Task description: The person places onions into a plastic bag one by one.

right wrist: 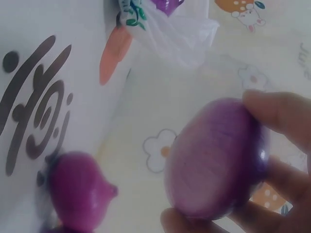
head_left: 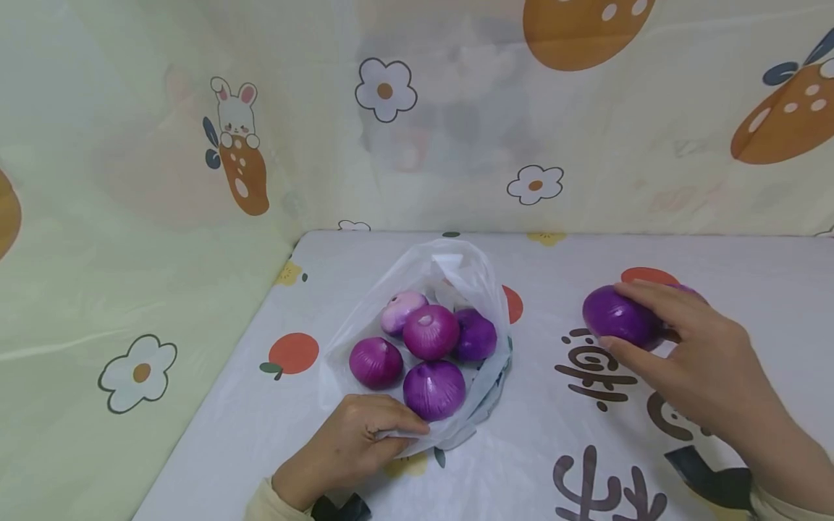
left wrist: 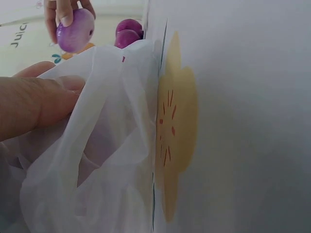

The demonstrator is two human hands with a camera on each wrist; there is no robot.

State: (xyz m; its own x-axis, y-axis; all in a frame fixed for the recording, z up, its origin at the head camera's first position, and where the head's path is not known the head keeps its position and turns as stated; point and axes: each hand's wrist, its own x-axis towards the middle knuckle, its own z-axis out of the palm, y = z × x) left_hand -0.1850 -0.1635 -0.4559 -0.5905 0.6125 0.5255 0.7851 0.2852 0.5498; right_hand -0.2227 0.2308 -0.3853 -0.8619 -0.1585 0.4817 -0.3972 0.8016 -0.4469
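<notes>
A white translucent plastic bag [head_left: 355, 322] lies spread on the table, its mouth facing up, with several purple onions [head_left: 431, 332] inside. My left hand [head_left: 355, 441] pinches the bag's near rim between thumb and fingers; the left wrist view shows the thin plastic [left wrist: 116, 126] bunched there. To the right of the bag, my right hand [head_left: 697, 354] grips a purple onion [head_left: 615, 315] above the table. Loose onions sit near that hand, mostly hidden by it in the head view; one shows as a pointed onion [right wrist: 77, 191] in the right wrist view.
A white printed cloth [head_left: 521, 463] with fruit pictures and dark lettering covers the table. Pale curtains with flowers [head_left: 386, 90] and carrot-like figures [head_left: 244, 174] stand along the left and back edges.
</notes>
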